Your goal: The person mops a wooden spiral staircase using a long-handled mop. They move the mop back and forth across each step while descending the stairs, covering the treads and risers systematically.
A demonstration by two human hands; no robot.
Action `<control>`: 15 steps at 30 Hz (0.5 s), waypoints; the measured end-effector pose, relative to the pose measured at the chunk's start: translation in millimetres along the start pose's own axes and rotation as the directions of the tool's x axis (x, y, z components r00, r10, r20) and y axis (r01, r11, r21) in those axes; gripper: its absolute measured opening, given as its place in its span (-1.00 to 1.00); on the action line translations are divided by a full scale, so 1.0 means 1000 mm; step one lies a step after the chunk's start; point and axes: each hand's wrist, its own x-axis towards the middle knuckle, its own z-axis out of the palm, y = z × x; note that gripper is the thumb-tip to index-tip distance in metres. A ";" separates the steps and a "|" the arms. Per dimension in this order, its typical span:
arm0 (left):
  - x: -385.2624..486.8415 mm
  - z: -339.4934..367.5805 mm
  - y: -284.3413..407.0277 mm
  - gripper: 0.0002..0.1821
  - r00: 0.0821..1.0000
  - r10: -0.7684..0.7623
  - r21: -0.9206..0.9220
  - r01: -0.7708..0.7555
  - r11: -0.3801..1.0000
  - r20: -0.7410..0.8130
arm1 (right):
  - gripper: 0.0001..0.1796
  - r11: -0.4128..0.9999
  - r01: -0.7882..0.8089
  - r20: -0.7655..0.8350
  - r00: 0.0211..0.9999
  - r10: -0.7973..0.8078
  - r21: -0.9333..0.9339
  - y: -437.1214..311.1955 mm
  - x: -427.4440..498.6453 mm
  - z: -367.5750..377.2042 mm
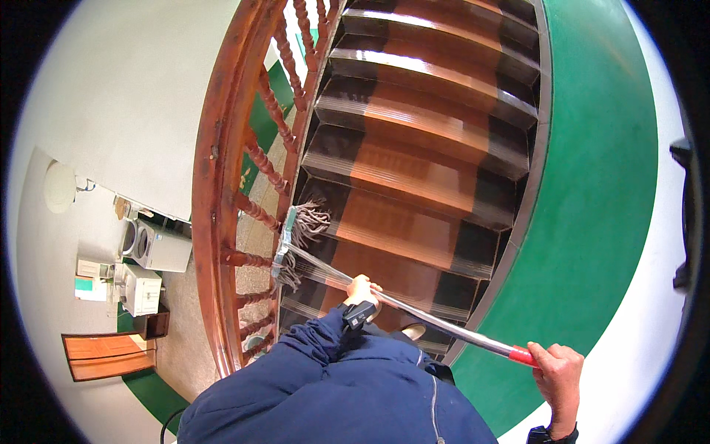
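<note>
A string mop (284,244) with a pale green head bar and grey-brown strands lies against the left edge of a staircase, by the foot of the balusters. My left hand (363,291) grips its metal handle (438,323) partway along. At the handle's far end, my right hand (559,374) is closed around the red grip (523,356), in front of the green and white wall. The strands hang over the dark side band of a step (399,227). Glossy brown tiles cover the middle of the treads, with near-black tiles at both sides.
A wooden handrail (213,166) with turned balusters (266,161) borders the stairs on the left. To the right runs a green-painted wall (599,166). Beyond the railing are front-loading washing machines (166,247), a white cabinet (143,289) and a wooden door (108,357). My shoe (413,332) shows below.
</note>
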 end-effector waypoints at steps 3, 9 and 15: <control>-0.020 0.011 0.010 -0.93 0.995 -0.025 -0.052 0.030 0.998 0.094 | -0.68 0.999 -0.032 -0.024 0.999 0.032 0.021 0.006 -0.005 -0.008; -0.036 0.043 0.016 -0.89 0.975 -0.009 -0.102 0.032 0.994 0.222 | -0.67 0.996 -0.094 -0.024 0.995 0.094 0.000 -0.009 -0.003 -0.027; -0.031 0.053 -0.052 -0.87 0.940 -0.220 0.088 0.203 0.975 0.260 | -0.70 0.977 -0.206 0.170 0.963 0.211 -0.047 -0.030 -0.019 -0.034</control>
